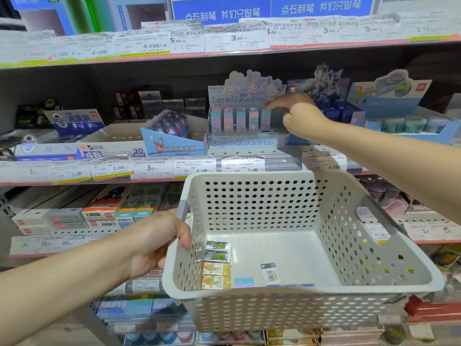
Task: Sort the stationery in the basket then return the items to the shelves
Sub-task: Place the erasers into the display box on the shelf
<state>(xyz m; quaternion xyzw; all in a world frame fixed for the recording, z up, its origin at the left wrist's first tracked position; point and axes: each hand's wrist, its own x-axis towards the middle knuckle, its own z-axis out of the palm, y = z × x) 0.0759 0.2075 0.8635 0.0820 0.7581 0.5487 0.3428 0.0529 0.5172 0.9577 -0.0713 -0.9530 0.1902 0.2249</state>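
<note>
The person stands at the shelves and holds a white basket (311,290) out in front. The left hand (159,240) has its grip closed round the left rim, thumb inside and fingers outside, and it takes all the weight. The right hand (294,113) is up at the pastel display box (243,143) on the middle shelf (284,162). Its pointing finger rests on top of the last eraser (266,119) in the row, and its other fingers hang loosely curled with nothing in them, so that grip looks open to me. This eraser stands up straight beside four others like it, at the right end of the row, with free slots further right. I think the step is seating that eraser in its slot. To do it well, push straight down from the top, softly, so it does not tip and knock its neighbours over. Make it stand level with the rest and face the same way. There are more things left in the basket, along the near left side: two green packs (218,250), two yellow packs (215,275), a small blue piece (244,281) and a little white pack (270,273). Some purple things lie against the near wall, but I cannot tell what they are. The basket tilts a bit, so keep the left hand steady or the small packs may slide.
</note>
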